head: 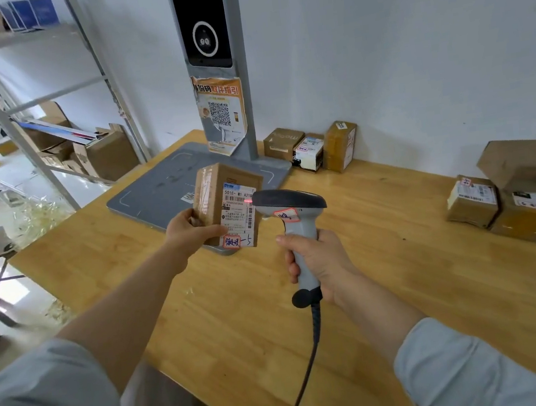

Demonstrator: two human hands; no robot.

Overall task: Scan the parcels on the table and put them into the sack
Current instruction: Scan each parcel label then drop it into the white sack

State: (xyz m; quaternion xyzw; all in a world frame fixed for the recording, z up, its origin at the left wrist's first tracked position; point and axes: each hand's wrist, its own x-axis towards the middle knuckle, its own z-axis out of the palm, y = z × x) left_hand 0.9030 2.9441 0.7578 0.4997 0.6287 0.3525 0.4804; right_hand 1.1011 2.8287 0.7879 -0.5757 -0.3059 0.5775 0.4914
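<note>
Your left hand [186,231] pinches the small brown cardboard parcel [227,204] upright above the wooden table [206,313]. Your right hand [318,261] has its fingers wrapped tight round the grey handheld barcode scanner [289,206], red light on the parcel's white label [239,211].

Wooden table [388,272], pale plank top, standing against a white wall [409,48]. Rear left: flat grey base plate [156,190] lying on the top, with an upright grey post [243,103] rising from its back corner; just right of the post, a row of three small parcels along the wall, touching: brown carton [282,143], white-labelled box [309,153], tape-wrapped box [341,145] standing on end. Far right edge: labelled parcel [471,201] and taped parcel [530,216] side by side and touching, a larger plain carton [531,164] sitting tilted on top of them.
</note>
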